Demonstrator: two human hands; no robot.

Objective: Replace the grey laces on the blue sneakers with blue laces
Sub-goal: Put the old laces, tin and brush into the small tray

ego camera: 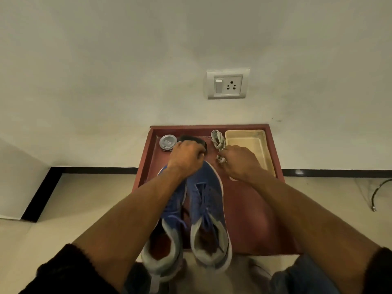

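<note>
Blue sneakers [191, 211] lie across the table's [250, 219] near edge. Left hand [186, 155] curls over a dark object [194, 139] near the far edge. Right hand [239, 161] pinches grey laces [218, 141].

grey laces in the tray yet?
No, the grey laces lie on the red table left of the tray, pinched by the right hand.

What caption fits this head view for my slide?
Right hand pinches grey laces beside a tray; left hand over blue-laced sneakers.

Dark red low table [250, 219] against wall, blue sneakers [203, 209] near-left, round tin [167, 142], black brush [194, 138], grey laces [218, 142], beige tray [265, 149] along far edge
</note>
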